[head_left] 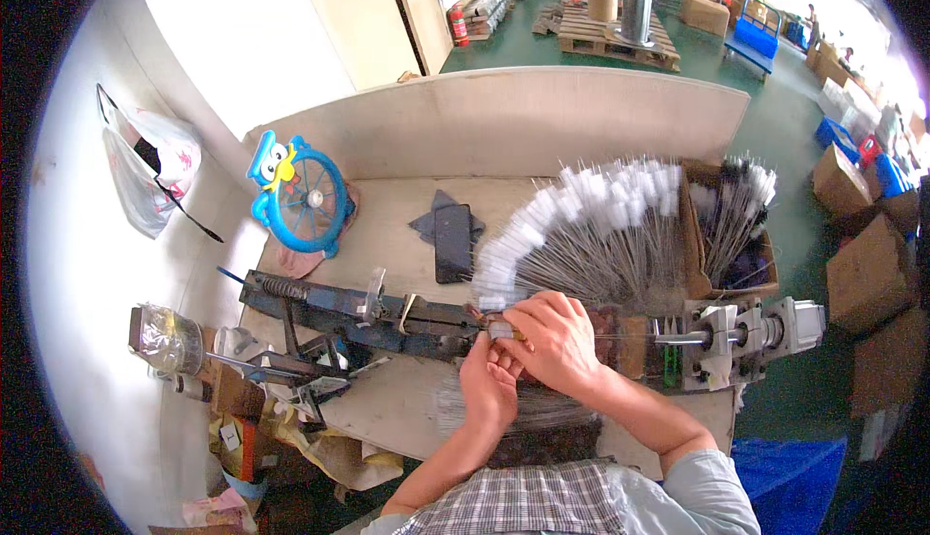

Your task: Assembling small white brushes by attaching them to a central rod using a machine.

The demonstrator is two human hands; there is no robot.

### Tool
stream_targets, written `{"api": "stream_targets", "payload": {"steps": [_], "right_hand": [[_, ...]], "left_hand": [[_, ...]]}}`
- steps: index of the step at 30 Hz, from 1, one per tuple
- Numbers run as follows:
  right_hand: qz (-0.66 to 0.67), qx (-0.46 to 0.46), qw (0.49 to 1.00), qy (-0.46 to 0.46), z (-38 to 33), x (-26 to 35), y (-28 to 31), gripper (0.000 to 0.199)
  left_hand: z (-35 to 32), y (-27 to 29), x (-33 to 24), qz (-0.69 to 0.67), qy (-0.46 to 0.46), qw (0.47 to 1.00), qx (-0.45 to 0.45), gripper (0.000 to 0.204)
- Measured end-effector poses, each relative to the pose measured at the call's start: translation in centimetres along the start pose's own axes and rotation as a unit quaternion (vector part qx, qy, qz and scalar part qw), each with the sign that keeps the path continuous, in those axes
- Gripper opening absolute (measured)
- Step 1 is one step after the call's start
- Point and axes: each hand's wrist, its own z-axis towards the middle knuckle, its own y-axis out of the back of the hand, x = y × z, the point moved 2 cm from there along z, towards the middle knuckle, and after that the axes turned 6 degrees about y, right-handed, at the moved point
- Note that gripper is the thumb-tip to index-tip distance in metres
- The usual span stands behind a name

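Observation:
My right hand (557,341) is closed over the inner end of a bench-mounted machine, its fingers pinching what looks like a wire brush; a small pale part (500,329) of it shows at the fingertips. A thin wire (630,336) runs from beside this hand toward the metal spindle unit (741,339) on the right. Just below and left, my left hand (489,385) has curled fingers against the same spot, and whatever they grip is hidden. The dark metal rail (387,320) of the machine ends at both hands. Beyond them fans a large heap of white-bristled wire brushes (591,225).
A cardboard box (696,235) of dark-bristled brushes stands right of the heap. A phone (452,244) lies on a grey cloth, with a blue cartoon-shaped fan (308,201) to its left. A low board (504,118) edges the table's far side. More wires lie under my forearms.

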Motion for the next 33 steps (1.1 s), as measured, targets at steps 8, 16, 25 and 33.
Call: {"api": "stream_targets", "payload": {"steps": [8, 16, 25, 33], "right_hand": [[-0.007, -0.014, 0.998, 0.062, -0.5, 0.0, 0.1, 0.022], [0.001, -0.006, 0.998, 0.065, -0.6, -0.2, 1.2, 0.025], [0.019, 0.034, 0.997, 0.062, -0.3, 0.0, 0.9, 0.029], [0.025, 0.006, 0.999, 0.031, 0.5, 1.1, -1.0, 0.034]], "left_hand": [[0.4, 0.9, 0.3, 0.052, -0.044, 0.998, 0.005, 0.012], [-0.3, -0.5, 0.1, 0.046, -0.048, 0.997, 0.035, 0.009], [0.5, 1.0, 0.5, -0.008, -0.015, 0.999, 0.049, 0.014], [-0.2, -0.1, -0.3, -0.026, -0.009, 1.0, 0.014, 0.027]]}}
